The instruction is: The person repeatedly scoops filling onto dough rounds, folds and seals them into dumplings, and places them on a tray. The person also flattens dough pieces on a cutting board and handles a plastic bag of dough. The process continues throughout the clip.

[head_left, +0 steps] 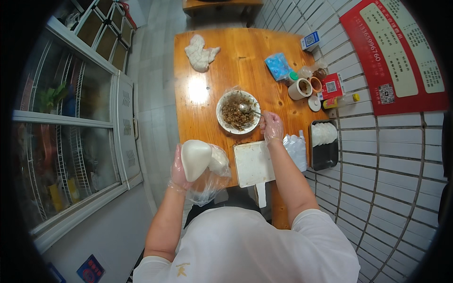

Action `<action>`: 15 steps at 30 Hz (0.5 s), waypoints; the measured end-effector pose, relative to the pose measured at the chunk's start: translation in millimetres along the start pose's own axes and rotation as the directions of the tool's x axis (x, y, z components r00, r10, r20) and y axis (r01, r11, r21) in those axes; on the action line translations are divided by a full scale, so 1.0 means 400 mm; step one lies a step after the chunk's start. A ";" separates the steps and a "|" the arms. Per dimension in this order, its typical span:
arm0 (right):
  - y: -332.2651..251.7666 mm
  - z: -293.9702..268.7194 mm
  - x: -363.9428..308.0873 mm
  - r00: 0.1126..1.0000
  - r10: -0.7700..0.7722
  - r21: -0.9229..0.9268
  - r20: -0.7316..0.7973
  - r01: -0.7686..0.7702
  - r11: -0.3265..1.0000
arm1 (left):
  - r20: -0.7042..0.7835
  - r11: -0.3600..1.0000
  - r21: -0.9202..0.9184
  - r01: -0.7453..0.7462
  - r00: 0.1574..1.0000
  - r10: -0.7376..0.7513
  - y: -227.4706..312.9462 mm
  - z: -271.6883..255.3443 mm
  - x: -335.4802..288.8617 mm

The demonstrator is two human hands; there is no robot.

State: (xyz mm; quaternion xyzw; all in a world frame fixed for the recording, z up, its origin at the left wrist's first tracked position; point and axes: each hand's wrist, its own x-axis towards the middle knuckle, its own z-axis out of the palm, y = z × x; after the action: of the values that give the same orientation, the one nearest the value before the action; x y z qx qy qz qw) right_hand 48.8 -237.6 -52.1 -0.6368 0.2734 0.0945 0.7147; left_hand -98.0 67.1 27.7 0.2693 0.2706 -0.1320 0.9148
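Note:
My left hand [178, 170], in a clear plastic glove, holds up a thin round dough wrapper [196, 158] near the table's front edge. Beside it a clear plastic bag [206, 189] lies around more white dough [218, 160]. My right hand [272, 126], gloved as well, is closed on the handle of a metal spoon [246, 108]. The spoon's head rests in a brown minced filling [232, 112] inside a white bowl [220, 124]. Right in front of me lies a white board [253, 162], between my two forearms.
A black tray [324, 158] with white dough pieces [323, 133] and a plastic bag [295, 152] sit at the right. A white jar [299, 89], bottle [347, 100] and blue packet [278, 66] stand near the tiled wall. A cloth [201, 53] lies at the far left.

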 end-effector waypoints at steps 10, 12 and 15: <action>-0.119 0.060 -0.012 0.315 -0.348 -0.392 0.883 0.903 -0.175 | 0.013 0.980 -0.182 0.077 0.997 -0.076 -0.072 0.007 0.168; -0.143 0.039 -0.024 0.330 -0.204 -0.369 0.922 0.907 -0.201 | 0.014 0.978 -0.187 0.091 0.996 -0.090 -0.082 0.007 0.211; -0.172 -0.021 -0.030 0.385 -0.246 -0.434 0.890 0.880 -0.194 | 0.011 0.986 -0.135 0.099 0.995 -0.098 -0.091 0.014 0.272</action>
State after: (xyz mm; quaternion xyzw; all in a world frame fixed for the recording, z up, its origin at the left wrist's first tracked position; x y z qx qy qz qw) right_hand 70.0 -254.9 12.9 -0.9042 -0.3983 0.0381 0.1492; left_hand -20.5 23.6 -45.2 0.1924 0.2898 -0.1592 0.9239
